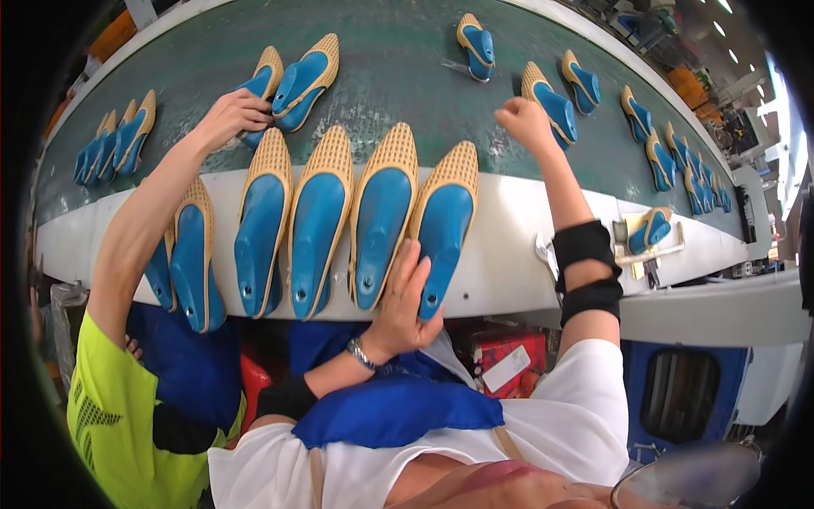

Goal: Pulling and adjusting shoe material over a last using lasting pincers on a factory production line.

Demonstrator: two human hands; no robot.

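Note:
A row of beige woven slip-on shoes, each on a blue last, stands on the white ledge, toes pointing away. At the right end of this row, my left hand (pixel 402 307) is closed around the heel end of a woven shoe (pixel 447 212). Its fingers lie between that shoe and the neighbouring shoe (pixel 383 216). My right hand (pixel 523 121) is raised over the green belt with fingers curled, and no object shows in it. Just beside it lies another woven shoe (pixel 551 106) on a blue last.
More lasted shoes lie along the green conveyor belt (pixel 390 85), several at the far right (pixel 687 170). At left, a co-worker's hand (pixel 233 117) touches a shoe (pixel 263 76) on the belt. A tray with a blue last (pixel 650 231) sits on the right ledge. Below is a red box (pixel 509 352).

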